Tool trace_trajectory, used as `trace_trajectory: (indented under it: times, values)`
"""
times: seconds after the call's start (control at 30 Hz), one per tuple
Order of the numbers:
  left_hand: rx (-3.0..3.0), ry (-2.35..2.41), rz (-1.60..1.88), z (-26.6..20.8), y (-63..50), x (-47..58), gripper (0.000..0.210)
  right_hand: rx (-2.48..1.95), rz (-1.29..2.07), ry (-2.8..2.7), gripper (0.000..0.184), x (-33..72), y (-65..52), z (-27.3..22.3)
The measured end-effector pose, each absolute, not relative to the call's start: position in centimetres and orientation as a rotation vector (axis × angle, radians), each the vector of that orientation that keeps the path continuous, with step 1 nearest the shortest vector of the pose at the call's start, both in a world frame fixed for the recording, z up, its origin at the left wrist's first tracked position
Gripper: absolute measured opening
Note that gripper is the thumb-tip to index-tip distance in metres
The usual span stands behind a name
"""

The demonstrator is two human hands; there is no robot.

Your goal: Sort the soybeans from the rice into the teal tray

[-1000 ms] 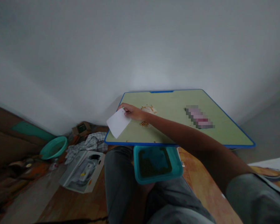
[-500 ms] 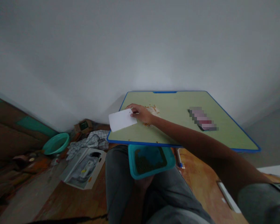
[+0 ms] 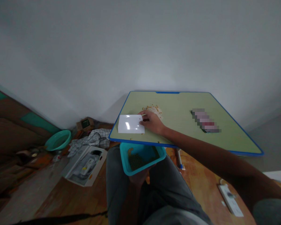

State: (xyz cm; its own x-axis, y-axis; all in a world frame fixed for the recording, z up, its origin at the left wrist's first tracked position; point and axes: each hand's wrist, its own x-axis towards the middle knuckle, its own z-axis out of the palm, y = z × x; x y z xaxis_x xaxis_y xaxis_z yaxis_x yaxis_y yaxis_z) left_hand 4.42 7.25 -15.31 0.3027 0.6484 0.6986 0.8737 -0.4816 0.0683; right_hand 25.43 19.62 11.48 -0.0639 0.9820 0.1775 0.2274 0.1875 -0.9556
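Observation:
A white card (image 3: 130,124) is pinched at its right end by my right hand (image 3: 153,122), low over the left part of the green tabletop (image 3: 178,120). Just behind that hand lies a small heap of pale grains with yellow-brown kernels (image 3: 155,109), partly hidden by the fingers. Below the table's front edge, my left hand (image 3: 139,177) grips a turquoise plastic tub (image 3: 142,170) from underneath; its fingers are mostly hidden. Small greenish-brown grains (image 3: 135,161) cover part of the tub's floor.
A pixelated flat object (image 3: 205,121) lies on the table's right side. On the floor at left are an open white box (image 3: 85,168), a checked cloth (image 3: 97,139) and a green basin (image 3: 58,140). A power strip (image 3: 230,200) lies at lower right.
My right hand has moved the card to the right and tilted it, so it now shines. The tub has shifted left and tipped, and grains inside have slid leftward.

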Motion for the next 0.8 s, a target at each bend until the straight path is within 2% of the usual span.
trace_trajectory:
  times: [0.17, 0.47, 0.8]
  values:
    - [-2.190, -1.249, -0.924, -14.7, 7.3, 4.0, 0.077, -1.213, 1.018, -1.513, 0.038, 25.8, 17.7, 11.4]
    - [-2.419, -1.627, -0.881, -15.8, 7.4, 4.4, 0.074, -1.129, 1.125, -1.443, 0.033, 28.4, 15.4, 10.9]
    - [-2.512, -1.625, -0.868, -17.2, 7.0, 4.9, 0.086, -1.125, 1.095, -1.272, 0.042, 31.8, 12.9, 11.6]
